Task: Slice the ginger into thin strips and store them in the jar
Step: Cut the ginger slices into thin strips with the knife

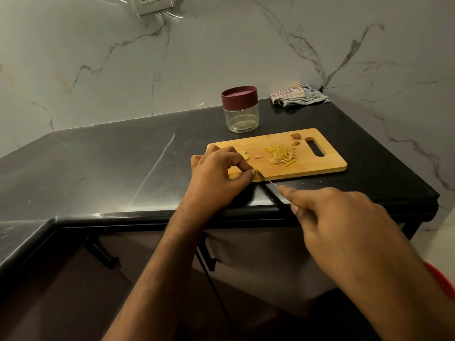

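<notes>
- Nearest to you, your right hand (344, 225) curls closed around a knife (268, 182). The index finger lies along the top, and the thin blade runs away from the grip toward your left hand. The handle is hidden inside your fist.
- Just past the blade tip, your left hand (216, 173) pinches a small yellow ginger piece (256, 172) against the near left corner of the wooden cutting board (327, 166). Thumb and fingertip hold it right where the blade meets it.
- You appear to be mid-slicing, working this piece into strips. The next cut calls for a short, steady stroke close beside your left fingertips, so keep them tucked back from the edge.
- Beyond the pinched piece, to its right, a loose pile of pale yellow ginger strips (280, 155) lies on the middle of the board. They look thin and matchstick-like.
- Just beyond your left hand, two small uncut scraps sit on the board. Two brown trimmings (296, 136) rest farther right, near the board's handle slot.
- Farther still, behind the board, stands the clear jar (242, 119) with its maroon lid (239, 98) on. It looks almost empty, so storing has not yet begun.
- Farthest away, a striped cloth (295, 94) lies crumpled against the marble wall.
</notes>
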